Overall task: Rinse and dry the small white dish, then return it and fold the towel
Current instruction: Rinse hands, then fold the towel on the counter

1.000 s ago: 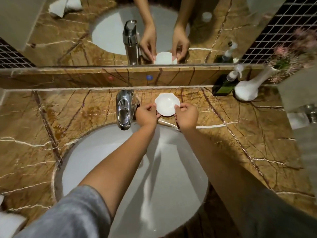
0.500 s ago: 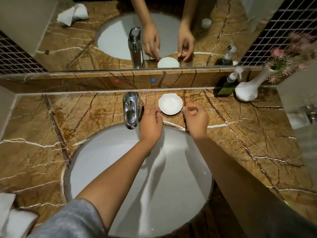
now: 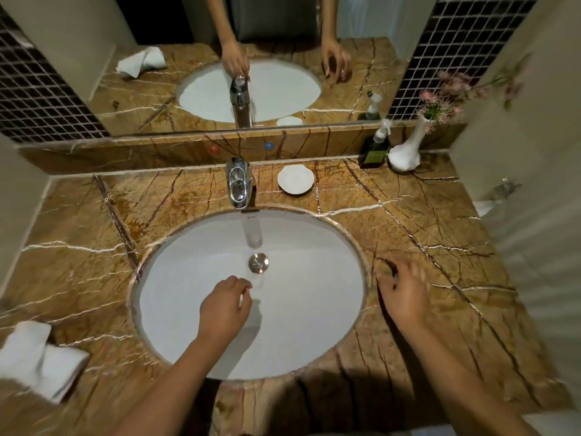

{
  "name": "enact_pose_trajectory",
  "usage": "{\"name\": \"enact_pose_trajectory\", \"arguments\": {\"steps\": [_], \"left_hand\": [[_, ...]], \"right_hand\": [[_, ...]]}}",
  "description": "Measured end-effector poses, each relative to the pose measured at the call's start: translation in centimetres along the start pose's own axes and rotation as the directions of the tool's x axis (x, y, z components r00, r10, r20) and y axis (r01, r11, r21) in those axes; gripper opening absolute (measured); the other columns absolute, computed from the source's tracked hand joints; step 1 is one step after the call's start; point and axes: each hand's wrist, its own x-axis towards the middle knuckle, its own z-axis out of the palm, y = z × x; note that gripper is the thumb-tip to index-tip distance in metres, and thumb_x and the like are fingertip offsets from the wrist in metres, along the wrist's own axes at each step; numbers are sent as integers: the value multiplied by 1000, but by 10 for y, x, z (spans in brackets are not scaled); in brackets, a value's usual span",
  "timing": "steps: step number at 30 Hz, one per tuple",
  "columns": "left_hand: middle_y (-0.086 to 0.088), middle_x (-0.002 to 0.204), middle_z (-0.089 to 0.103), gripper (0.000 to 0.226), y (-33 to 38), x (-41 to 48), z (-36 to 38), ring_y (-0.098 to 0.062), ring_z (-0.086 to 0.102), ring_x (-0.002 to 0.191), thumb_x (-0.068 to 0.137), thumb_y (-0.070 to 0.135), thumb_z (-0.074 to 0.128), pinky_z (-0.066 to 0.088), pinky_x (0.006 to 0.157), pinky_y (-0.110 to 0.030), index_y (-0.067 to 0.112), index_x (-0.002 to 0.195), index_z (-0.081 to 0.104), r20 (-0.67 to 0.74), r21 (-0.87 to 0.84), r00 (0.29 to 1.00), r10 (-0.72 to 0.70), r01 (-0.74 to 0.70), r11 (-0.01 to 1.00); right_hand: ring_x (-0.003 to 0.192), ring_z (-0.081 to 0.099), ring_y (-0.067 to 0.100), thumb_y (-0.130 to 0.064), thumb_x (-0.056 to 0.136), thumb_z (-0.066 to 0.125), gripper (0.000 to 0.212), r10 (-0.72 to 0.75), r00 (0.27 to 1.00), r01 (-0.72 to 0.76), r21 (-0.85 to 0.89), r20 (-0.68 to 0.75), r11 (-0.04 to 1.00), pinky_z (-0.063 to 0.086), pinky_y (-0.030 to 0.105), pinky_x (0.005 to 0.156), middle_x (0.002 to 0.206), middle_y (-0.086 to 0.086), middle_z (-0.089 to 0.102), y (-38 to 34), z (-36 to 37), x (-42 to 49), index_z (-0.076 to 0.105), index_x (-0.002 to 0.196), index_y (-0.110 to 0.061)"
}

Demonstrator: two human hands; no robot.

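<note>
Small white dish (image 3: 295,183): set down flat on the far counter (image 3: 408,221), just right of the tap (image 3: 239,184), well apart from both my hands. Nothing holds it. By its placement I judge the return step complete.

Towel (image 3: 37,360): lies at the near left corner of the counter, left of the basin (image 3: 195,309), bunched in two loose lumps, not folded. Its long axis runs roughly from far-left to near-right, along the counter's near edge. I judge folding to be the step outstanding.

My left hand (image 3: 224,309): over the basin, near the drain (image 3: 258,263), fingers loosely curled inward, holding nothing. My right hand (image 3: 404,292): at the basin's right rim over the counter, fingers spread and relaxed, empty. It is blurred, so I cannot tell whether it touches the stone.

Governing relation: the towel lies to the near left of both hands, with the whole basin between it and my right hand. My left hand is clearly the nearer and has an open path across the left rim. The right would need to cross over the basin and my left forearm to assist. In my judgement the left should reach first, meeting the towel at its right end
</note>
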Motion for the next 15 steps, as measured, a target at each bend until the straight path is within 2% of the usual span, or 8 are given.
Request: {"name": "enact_pose_trajectory", "arguments": {"steps": [3, 9, 15], "left_hand": [[7, 96, 67, 19, 10, -11, 4, -14, 62, 89, 91, 22, 53, 46, 58, -26, 23, 103, 68, 12, -2, 1000, 22, -22, 1000], [5, 99, 67, 21, 39, -3, 4, -17, 61, 92, 92, 21, 51, 49, 63, -29, 21, 105, 66, 1, 4, 996, 93, -93, 996], [6, 101, 67, 22, 57, 4, 6, -16, 60, 93, 92, 21, 49, 45, 60, -27, 20, 106, 65, 5, 32, 989, 148, -148, 988]], "right_hand": [[128, 40, 31, -18, 85, 63, 42, 16, 1000, -15, -27, 23, 1000, 31, 49, 106, 132, 14, 53, 16, -8, -16, 56, 126, -15], [126, 39, 34, -7, 88, 61, 44, -11, 997, 10, 22, 77, 1000, 39, 46, 102, 132, 20, 50, 16, -17, -16, 54, 131, -9], [125, 39, 33, -14, 89, 62, 42, -29, 992, 36, -52, 125, 998, 39, 43, 102, 130, 19, 49, 16, -20, -11, 54, 129, -7]]}}
